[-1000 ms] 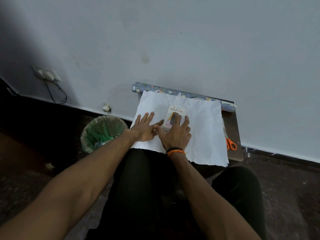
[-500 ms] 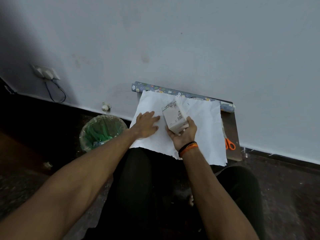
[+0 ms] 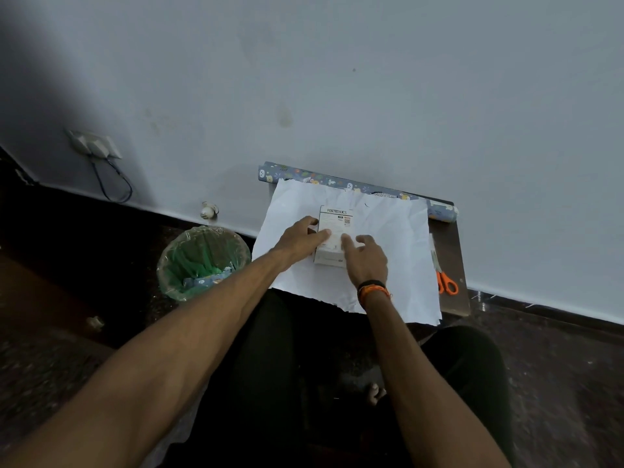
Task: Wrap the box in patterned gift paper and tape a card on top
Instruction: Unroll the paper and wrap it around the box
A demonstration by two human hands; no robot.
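I have set the box back down, printed side up, on the middle of the paper sheet; my left hand and right hand rest flat-fingered on it.

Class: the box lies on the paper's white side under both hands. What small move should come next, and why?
Probably lift the paper's left edge over the box with the left hand, right hand steadying it: the box lies flat, mid-sheet, with no side folded yet.
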